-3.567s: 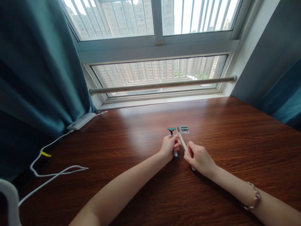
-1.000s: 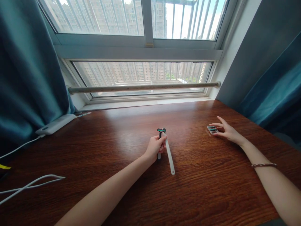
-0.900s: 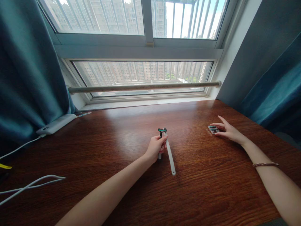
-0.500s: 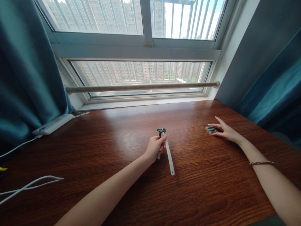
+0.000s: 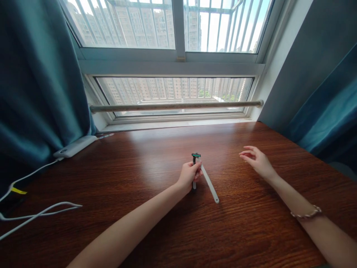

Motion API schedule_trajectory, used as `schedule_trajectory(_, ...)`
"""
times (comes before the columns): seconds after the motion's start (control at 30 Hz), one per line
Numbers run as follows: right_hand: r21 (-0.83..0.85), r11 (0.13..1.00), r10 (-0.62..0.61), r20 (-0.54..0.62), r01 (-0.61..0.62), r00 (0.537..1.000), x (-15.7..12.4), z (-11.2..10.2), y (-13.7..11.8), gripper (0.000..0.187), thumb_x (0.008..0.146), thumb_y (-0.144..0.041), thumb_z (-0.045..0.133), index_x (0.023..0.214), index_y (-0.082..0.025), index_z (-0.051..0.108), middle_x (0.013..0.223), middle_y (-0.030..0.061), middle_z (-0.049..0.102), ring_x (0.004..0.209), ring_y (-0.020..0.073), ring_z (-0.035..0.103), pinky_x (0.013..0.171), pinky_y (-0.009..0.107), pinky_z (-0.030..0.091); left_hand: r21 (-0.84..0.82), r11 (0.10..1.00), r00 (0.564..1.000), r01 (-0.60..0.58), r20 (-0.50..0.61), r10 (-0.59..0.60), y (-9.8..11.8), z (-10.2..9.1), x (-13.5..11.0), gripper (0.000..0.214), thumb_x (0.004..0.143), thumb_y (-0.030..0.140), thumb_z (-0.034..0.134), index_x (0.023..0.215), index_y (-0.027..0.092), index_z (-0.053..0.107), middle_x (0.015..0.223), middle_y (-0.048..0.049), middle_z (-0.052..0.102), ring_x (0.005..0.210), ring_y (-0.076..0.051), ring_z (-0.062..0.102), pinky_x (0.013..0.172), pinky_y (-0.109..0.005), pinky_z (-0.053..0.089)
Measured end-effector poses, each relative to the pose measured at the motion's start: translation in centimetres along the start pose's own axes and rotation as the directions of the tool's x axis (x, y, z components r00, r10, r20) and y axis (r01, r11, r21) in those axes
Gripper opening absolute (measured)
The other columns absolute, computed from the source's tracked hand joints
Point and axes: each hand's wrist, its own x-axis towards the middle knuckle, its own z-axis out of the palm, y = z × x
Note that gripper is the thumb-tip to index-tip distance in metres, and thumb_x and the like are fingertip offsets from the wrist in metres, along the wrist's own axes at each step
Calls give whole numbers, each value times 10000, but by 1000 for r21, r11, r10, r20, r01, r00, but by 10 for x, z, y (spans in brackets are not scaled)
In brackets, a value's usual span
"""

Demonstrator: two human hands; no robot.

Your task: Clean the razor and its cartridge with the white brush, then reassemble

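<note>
My left hand (image 5: 189,175) is closed around two thin things above the middle of the table. One is a razor (image 5: 196,155) with a black and green head, held upright. The other is a long flat white handle (image 5: 209,183) with a small hole at its lower end, slanting down to the right. Its upper end is hidden by my fingers and the razor head. To the right, my right hand (image 5: 259,162) hovers with loosely bent fingers, thumb and fingertips apart. No object shows between them; its palm is hidden.
A brown wooden tabletop (image 5: 156,238) runs up to the window sill. By the left curtain (image 5: 41,74) lies a white power strip or charger (image 5: 74,146), its cable trailing left. A looped white cable (image 5: 55,208) lies nearer, at lower left. A rail (image 5: 178,107) crosses the window.
My right hand has moved left, away from where it touched a small clear pack of razor cartridges; that pack no longer shows. The white handle slants more to the right. The view has shifted slightly.
</note>
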Motion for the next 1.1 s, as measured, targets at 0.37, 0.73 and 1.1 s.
schedule_trajectory(0.37, -356, 918, -133, 137, 174, 982, -43, 45, -72, 184, 825, -252, 449, 839, -196, 624, 725, 27, 615, 673, 159, 556, 640, 259, 388, -35, 994, 995, -103, -6, 103, -7, 69, 20, 291, 737, 400, 560, 657, 155, 425, 471, 34, 481, 292, -25, 274, 325, -180, 201)
schedule_trajectory(0.73, -614, 789, -34, -5, 24, 999, -27, -25, 24, 307, 816, -257, 431, 1066, -204, 601, 754, 59, 652, 660, 195, 591, 621, 272, 406, 12, 999, 992, -42, -116, 43, -20, 104, 42, 162, 779, 252, 500, 678, 151, 423, 642, -3, 526, 498, -69, 465, 484, -191, 364)
schedule_trajectory(1.1, -704, 710, -51, -17, 24, 999, -31, -18, 34, 275, 839, -280, 445, 1070, -239, 587, 876, 64, 593, 734, 191, 587, 610, 263, 404, 268, 963, 993, -23, -109, 54, -31, 137, 82, 196, 765, 285, 585, 685, 107, 587, 555, 19, 530, 516, -84, 493, 523, -219, 405)
